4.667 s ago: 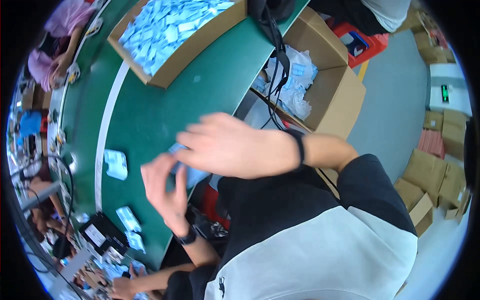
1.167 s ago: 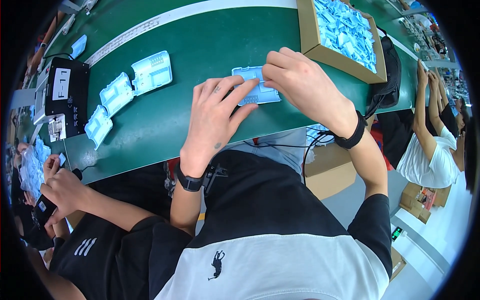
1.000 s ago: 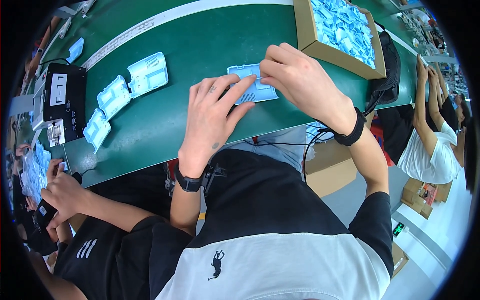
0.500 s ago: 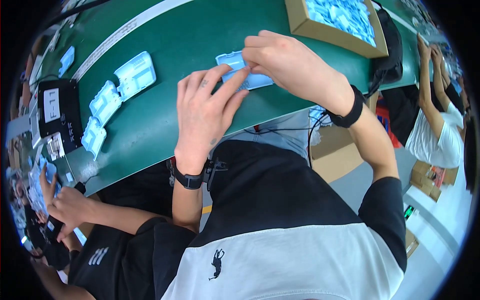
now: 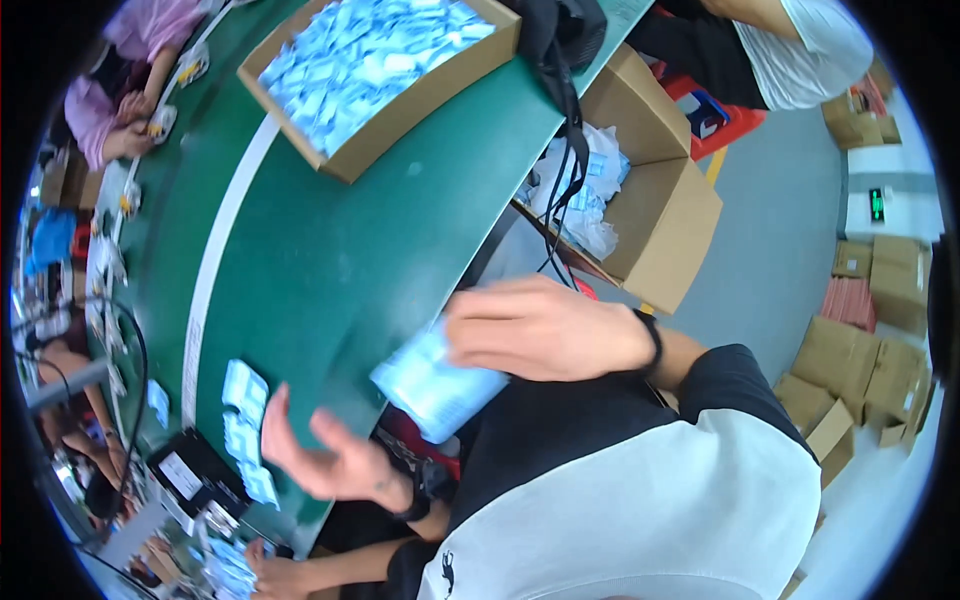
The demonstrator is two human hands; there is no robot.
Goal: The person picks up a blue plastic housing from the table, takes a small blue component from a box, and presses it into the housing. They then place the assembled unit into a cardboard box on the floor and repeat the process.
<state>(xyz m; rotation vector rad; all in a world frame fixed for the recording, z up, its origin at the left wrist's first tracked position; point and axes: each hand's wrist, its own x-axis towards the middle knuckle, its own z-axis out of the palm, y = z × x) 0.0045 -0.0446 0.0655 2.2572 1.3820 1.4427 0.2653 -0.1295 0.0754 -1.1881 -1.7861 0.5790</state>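
Observation:
My right hand (image 5: 550, 330) has its fingers closed on a light-blue plastic case (image 5: 440, 385), which hangs over the near edge of the green table (image 5: 330, 265). Both are smeared by motion, so the case's details do not show. Apart from it, to the left, my left hand (image 5: 335, 460) is raised with fingers spread and holds nothing. Beyond that hand, a row of open light-blue cases (image 5: 245, 430) lies on the tabletop.
A cardboard tray (image 5: 425, 105) full of small blue pieces stands at the far side, beside a black bag (image 5: 560, 35). Right of the table is an open carton (image 5: 680, 220) with plastic bags. A black box (image 5: 195, 475) sits at the left. Co-workers' hands (image 5: 275, 575) show nearby.
My view has swung to the right. The blue case has come off the tabletop to the near edge in my right hand. My left hand has let go and moved away leftward.

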